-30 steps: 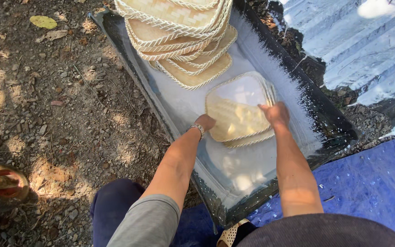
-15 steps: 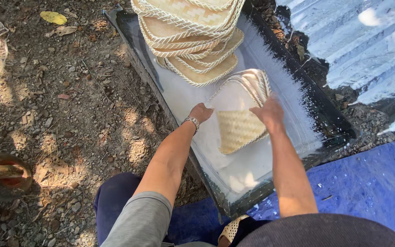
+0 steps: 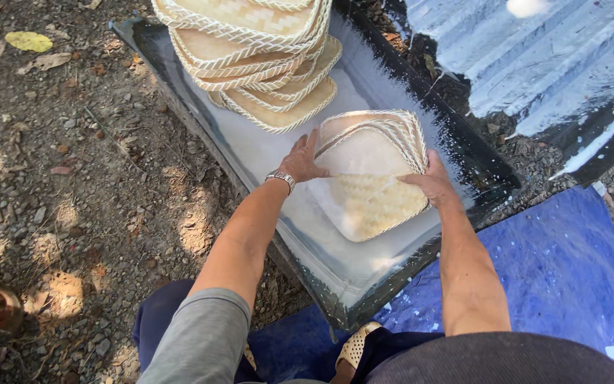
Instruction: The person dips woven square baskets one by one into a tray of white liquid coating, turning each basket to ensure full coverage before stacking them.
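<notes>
Head view: both hands tilt woven trays in liquid-filled trough.

Grey short sleeve, silver wristwatch, dark blue trousers, woven sandal.

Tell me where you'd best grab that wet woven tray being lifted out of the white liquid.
Probably by its two opposite side edges, one hand from each side, as here: the left hand and right hand flank the woven tray. It is broad, shallow and tilted, its lower corner in the white liquid of the black trough. The corded rim looks firmer to hold than the flat weave.
</notes>
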